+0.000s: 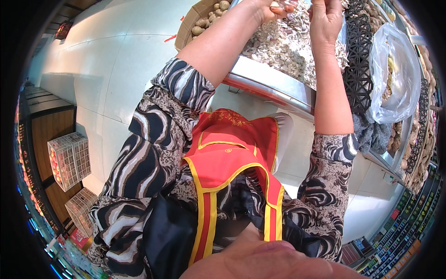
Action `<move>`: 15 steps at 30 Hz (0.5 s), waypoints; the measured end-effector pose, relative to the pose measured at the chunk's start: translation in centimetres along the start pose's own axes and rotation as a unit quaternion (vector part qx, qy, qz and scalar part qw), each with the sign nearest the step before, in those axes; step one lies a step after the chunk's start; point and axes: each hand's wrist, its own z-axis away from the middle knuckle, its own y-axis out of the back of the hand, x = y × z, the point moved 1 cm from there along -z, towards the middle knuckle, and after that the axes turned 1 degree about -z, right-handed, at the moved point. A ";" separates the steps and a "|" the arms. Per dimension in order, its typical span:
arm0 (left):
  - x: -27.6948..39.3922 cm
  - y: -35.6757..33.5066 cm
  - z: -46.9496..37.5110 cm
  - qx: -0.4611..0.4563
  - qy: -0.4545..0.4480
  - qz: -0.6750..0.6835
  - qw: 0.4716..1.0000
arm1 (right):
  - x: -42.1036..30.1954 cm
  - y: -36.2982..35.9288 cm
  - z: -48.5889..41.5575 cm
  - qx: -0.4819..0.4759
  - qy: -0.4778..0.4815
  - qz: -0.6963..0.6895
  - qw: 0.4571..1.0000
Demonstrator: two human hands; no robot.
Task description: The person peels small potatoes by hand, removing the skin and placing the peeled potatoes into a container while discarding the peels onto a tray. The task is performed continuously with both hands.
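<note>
At the top edge, my left hand has its fingers curled around a small pale piece, which looks like a garlic clove. My right hand is a short way to its right, thumb upward and fingers bent. Its fingertips are partly cut off by the frame, so whether it pinches anything is hidden. Beneath both hands spreads a heap of dry, papery garlic skins, whitish with purple bits. The heap lies on a metal-edged display stand.
A cardboard box of potatoes stands left of the stand. Right of the heap are black plastic grating, a clear plastic bag and grey fabric. Plastic crates stand far left, one holding red fruit.
</note>
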 end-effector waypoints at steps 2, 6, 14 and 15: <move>1.6 1.8 -1.3 -0.012 -0.034 0.025 0.999 | 2.3 0.5 -0.3 -0.020 0.030 0.041 0.998; 1.4 0.6 -0.8 0.034 -0.124 -0.009 0.992 | 2.3 -2.0 3.1 -0.292 -0.038 0.244 0.924; 1.0 -0.7 0.5 0.038 -0.105 -0.042 0.993 | -1.4 -3.3 3.8 -0.360 0.059 0.413 0.835; 1.1 -0.3 0.1 0.027 -0.103 -0.041 0.994 | -1.7 -3.3 3.9 -0.360 0.063 0.435 0.823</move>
